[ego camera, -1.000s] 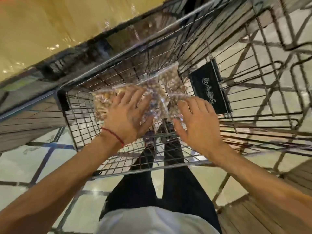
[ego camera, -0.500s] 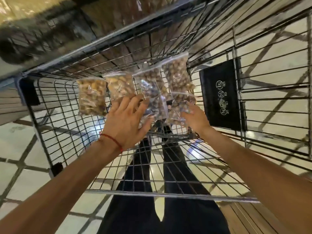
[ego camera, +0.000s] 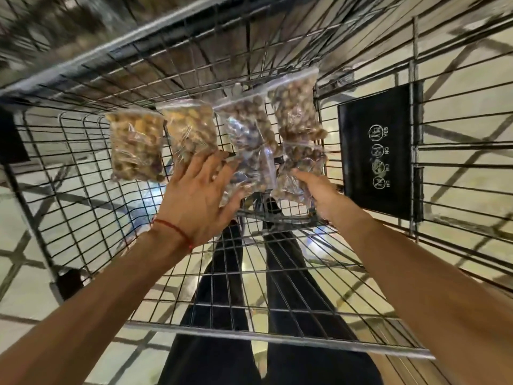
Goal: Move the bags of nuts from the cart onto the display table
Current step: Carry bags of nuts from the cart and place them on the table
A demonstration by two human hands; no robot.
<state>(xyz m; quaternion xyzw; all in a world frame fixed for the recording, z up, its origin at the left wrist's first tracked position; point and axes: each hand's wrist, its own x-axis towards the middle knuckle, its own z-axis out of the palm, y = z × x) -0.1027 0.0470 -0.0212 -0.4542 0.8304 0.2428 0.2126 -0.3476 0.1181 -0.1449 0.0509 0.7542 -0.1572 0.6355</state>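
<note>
Steel-wire shopping cart [ego camera: 277,340], seen from above by the person reaching into it. Five clear zip bags of nuts lie in a row on its mesh floor. From the left they are the far-left bag [ego camera: 136,145], the second bag [ego camera: 191,129] and the middle bag [ego camera: 247,140]. On the right, the far-right bag [ego camera: 297,112] has the lower right bag [ego camera: 299,168] lying just in front of it.

A second ago both hands lay flat on top of the bags, covering much of them. Since then the hands have drawn back to the near edges, so the whole row is now visible. The right hand has turned from lying palm-down to taking hold at a corner. This looks like the start of a pick-up. No bag has left the cart yet, and the display tabletop is out of view.

The left hand [ego camera: 200,195] is open with its fingers spread. Its fingertips rest on the near edges of the second and middle bags, and a red thread bracelet [ego camera: 175,232] circles the wrist. The right hand [ego camera: 319,190] has its thumb lying over the near corner of the lower right bag. The other fingers are hidden beneath the bag, so it appears to be pinching it. Both forearms reach forward over the near rim.

A black placard [ego camera: 377,151] with white symbols hangs on the right wall. Dark trousers and pale floor tiles show through the mesh.
</note>
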